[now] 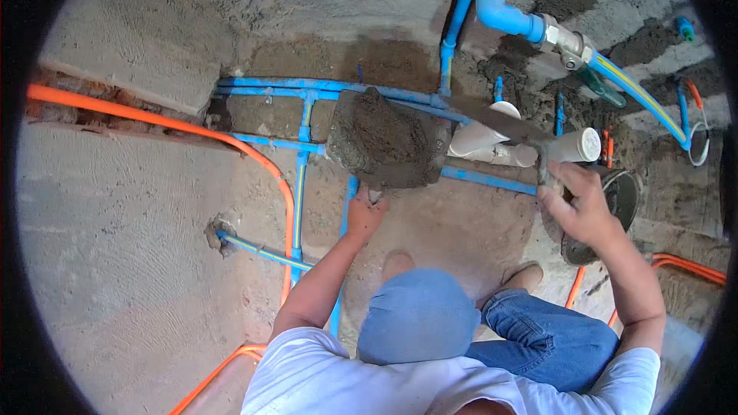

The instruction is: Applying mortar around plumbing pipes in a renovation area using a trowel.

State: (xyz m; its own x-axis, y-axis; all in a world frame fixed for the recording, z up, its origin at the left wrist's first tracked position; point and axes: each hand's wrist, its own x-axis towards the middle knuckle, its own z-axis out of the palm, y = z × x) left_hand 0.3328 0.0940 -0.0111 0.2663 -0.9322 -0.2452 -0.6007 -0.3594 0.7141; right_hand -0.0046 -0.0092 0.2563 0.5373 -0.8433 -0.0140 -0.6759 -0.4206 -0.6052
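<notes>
In front of me my left hand (367, 214) is closed round the handle under a plasterer's hawk (342, 138). A wet, dark heap of mortar (388, 138) covers most of the hawk's board. To the right, my right hand (576, 200) grips a trowel (507, 124) by its handle. The trowel's long flat blade points left, its tip at the right edge of the hawk, over white pipe fittings. I cannot tell whether tip and mortar touch. Partly hidden behind my right hand is a bucket (636, 196) with grey residue inside.
Blue water pipes (300, 207) run along the floor and wall base. An orange conduit (265, 160) curves down at left. White drain pipes (588, 144) stick up at right. A blue pipe with a metal valve (565, 40) hangs at upper right. My feet stand close below.
</notes>
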